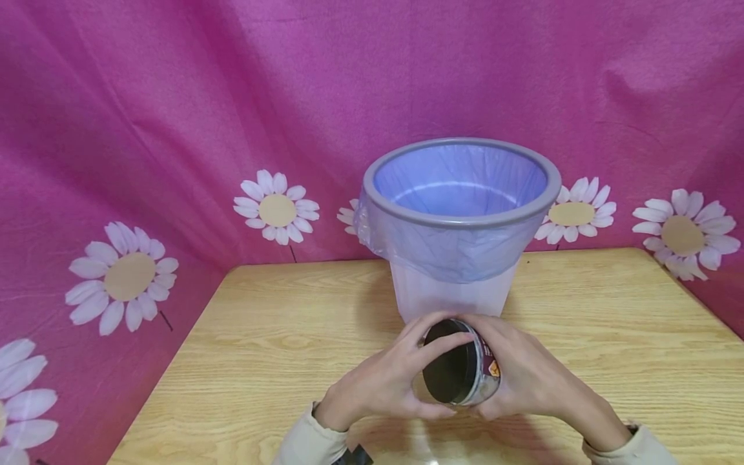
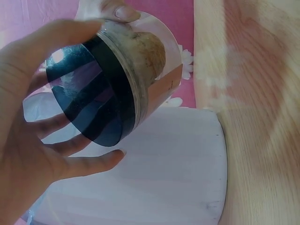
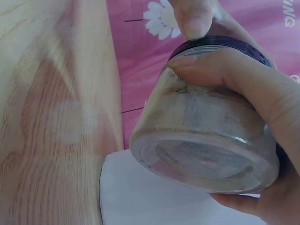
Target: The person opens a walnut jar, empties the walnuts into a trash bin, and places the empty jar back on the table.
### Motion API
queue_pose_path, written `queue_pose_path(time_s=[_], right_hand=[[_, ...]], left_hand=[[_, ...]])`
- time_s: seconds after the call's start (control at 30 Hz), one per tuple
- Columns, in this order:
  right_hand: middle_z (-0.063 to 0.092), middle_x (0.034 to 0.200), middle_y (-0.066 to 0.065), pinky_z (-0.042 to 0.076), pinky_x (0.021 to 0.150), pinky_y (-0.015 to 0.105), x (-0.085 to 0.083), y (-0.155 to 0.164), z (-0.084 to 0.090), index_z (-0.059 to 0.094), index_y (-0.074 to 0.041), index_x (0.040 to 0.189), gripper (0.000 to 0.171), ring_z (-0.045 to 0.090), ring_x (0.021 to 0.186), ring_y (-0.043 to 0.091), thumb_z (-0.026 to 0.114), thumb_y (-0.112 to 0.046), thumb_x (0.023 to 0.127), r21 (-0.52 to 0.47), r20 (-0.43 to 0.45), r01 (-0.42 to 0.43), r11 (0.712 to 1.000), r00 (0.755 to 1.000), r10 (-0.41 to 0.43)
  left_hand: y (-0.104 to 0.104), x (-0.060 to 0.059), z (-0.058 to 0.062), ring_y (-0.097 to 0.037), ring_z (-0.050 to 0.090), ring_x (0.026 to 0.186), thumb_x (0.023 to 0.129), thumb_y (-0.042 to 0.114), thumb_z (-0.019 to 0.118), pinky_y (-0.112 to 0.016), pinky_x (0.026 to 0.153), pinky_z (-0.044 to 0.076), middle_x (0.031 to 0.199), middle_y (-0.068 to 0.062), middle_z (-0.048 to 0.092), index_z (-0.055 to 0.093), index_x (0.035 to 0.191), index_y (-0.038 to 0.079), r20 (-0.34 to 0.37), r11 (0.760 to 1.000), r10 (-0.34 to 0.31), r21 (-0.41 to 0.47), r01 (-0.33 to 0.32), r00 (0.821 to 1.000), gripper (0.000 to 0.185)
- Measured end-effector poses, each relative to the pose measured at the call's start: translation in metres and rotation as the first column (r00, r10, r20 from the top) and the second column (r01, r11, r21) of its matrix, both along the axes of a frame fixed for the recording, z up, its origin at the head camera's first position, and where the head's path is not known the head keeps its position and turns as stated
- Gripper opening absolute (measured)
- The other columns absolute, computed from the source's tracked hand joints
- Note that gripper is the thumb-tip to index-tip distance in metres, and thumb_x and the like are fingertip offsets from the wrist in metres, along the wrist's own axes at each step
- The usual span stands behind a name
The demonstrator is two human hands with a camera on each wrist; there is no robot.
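Note:
A clear jar (image 1: 485,382) with a dark label and an orange picture is tilted sideways above the table's front part. Its wide black lid (image 2: 101,89) faces left, still on the jar. My left hand (image 1: 380,382) grips the lid's rim, thumb on one side and fingers spread round the other. My right hand (image 1: 530,373) holds the jar body from the right. In the right wrist view the thumb lies along the glass near the lid, and the jar's round base (image 3: 204,161) faces the camera. Brownish residue or contents show through the wall.
Just behind the hands stands a white bin (image 1: 450,290) with a grey rim and a bluish plastic liner (image 1: 459,248) folded over it. The wooden table (image 1: 279,349) meets a pink cloth (image 1: 325,84) printed with white flowers. A small black object (image 1: 360,455) shows by the left sleeve.

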State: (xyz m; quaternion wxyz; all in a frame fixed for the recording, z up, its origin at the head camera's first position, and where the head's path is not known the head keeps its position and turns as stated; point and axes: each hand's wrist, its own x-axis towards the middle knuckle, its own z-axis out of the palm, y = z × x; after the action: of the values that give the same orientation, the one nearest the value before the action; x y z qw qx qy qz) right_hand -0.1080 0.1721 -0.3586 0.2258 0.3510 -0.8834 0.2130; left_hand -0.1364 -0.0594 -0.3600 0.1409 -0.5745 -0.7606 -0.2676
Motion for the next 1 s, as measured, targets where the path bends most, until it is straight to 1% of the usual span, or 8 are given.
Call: queue_pose_path(time_s=[0.23,0.43,0.57,0.7,0.87,1.0], right_hand=[[0.060,0.118,-0.003,0.054,0.081,0.039,-0.0002,-0.0004,-0.0005,0.053,-0.010,0.130,0.106,0.057,0.103,0.012,0.091,-0.037,0.034,-0.012,0.017,0.001,1.000,1.000,-0.001],[0.060,0.117,-0.004,0.054,0.081,0.038,0.0000,-0.0003,-0.0018,0.052,-0.010,0.131,0.109,0.058,0.102,0.012,0.091,-0.038,0.033,-0.001,0.000,0.003,1.000,1.000,-0.003],[0.060,0.118,-0.004,0.054,0.081,0.038,-0.0003,-0.0006,-0.0014,0.051,-0.011,0.131,0.109,0.057,0.102,0.012,0.091,-0.037,0.033,-0.003,0.002,0.000,1.000,1.000,0.000],[0.060,0.118,-0.004,0.054,0.081,0.037,-0.0007,-0.0013,-0.0012,0.052,-0.011,0.131,0.109,0.057,0.102,0.012,0.091,-0.038,0.033,-0.006,-0.002,-0.003,1.000,1.000,0.003],[0.060,0.116,-0.002,0.054,0.080,0.038,-0.0004,-0.0007,-0.0017,0.051,-0.010,0.131,0.110,0.058,0.101,0.014,0.091,-0.038,0.032,0.010,-0.021,-0.002,1.000,1.000,0.003],[0.060,0.117,-0.002,0.054,0.080,0.039,0.0001,-0.0004,-0.0017,0.050,-0.010,0.132,0.111,0.058,0.102,0.015,0.092,-0.038,0.033,0.014,-0.012,0.003,1.000,1.000,-0.002]], left_hand=[[-0.0006,0.0001,0.0012,-0.020,0.029,0.137,0.071,0.035,0.085,-0.030,0.111,0.031,0.149,-0.009,0.027,0.033,0.146,0.020,0.010,1.000,0.008,0.004,-0.008,1.000,0.093],[-0.0012,0.0004,0.0004,-0.021,0.032,0.135,0.071,0.036,0.085,-0.030,0.109,0.033,0.147,-0.009,0.029,0.033,0.146,0.019,0.021,1.000,0.008,0.007,-0.008,1.000,0.093],[-0.0010,0.0004,0.0003,-0.021,0.029,0.137,0.071,0.037,0.085,-0.029,0.109,0.033,0.149,-0.010,0.027,0.032,0.147,0.019,0.008,1.000,0.010,-0.003,-0.010,1.000,0.094],[-0.0006,0.0000,0.0005,-0.021,0.029,0.137,0.070,0.034,0.085,-0.029,0.110,0.032,0.150,-0.011,0.025,0.032,0.146,0.018,-0.015,1.000,0.001,-0.011,-0.001,1.000,0.094],[-0.0018,0.0008,0.0007,-0.021,0.031,0.136,0.071,0.034,0.085,-0.029,0.110,0.032,0.148,-0.009,0.028,0.033,0.146,0.018,-0.005,1.000,0.005,-0.003,-0.005,1.000,0.092],[-0.0020,0.0013,0.0008,-0.021,0.031,0.136,0.072,0.036,0.084,-0.029,0.110,0.032,0.148,-0.009,0.028,0.033,0.146,0.018,0.001,1.000,0.011,-0.001,-0.011,1.000,0.092]])
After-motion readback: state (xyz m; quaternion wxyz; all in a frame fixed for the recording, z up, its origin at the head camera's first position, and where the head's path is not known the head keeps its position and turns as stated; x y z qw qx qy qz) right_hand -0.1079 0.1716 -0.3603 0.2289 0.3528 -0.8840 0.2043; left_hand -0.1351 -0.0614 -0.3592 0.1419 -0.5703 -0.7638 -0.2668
